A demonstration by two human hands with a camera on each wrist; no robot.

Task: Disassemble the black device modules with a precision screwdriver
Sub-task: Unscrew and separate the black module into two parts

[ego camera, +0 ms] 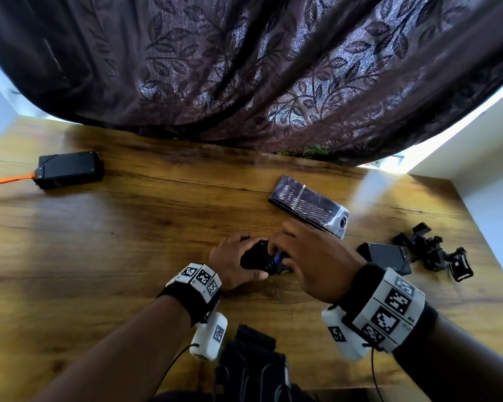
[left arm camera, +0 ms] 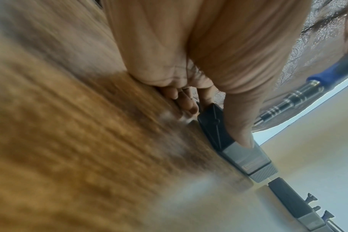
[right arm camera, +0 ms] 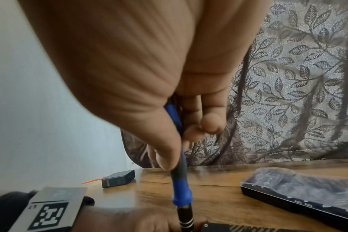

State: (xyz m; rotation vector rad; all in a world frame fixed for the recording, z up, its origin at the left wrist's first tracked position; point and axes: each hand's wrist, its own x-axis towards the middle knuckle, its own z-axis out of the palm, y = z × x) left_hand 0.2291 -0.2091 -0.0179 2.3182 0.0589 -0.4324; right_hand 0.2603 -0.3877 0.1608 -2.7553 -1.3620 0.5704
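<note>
A small black device module (ego camera: 254,258) lies on the wooden table (ego camera: 128,227) in front of me. My left hand (ego camera: 233,264) grips it from the left, fingers behind it and thumb in front; in the left wrist view the thumb (left arm camera: 238,125) presses on the black module (left arm camera: 215,125). My right hand (ego camera: 311,256) pinches a blue and black precision screwdriver (right arm camera: 181,180) between thumb and fingers, shaft nearly upright, tip down on the module. The screwdriver (left arm camera: 300,94) also shows in the left wrist view. The tip's contact point is hidden.
A bit-set case with a clear lid (ego camera: 310,206) lies behind my right hand. Another black module (ego camera: 385,256) and loose black mount parts (ego camera: 436,250) sit to the right. A black box with an orange strap (ego camera: 69,169) lies far left. A dark curtain (ego camera: 273,68) hangs behind.
</note>
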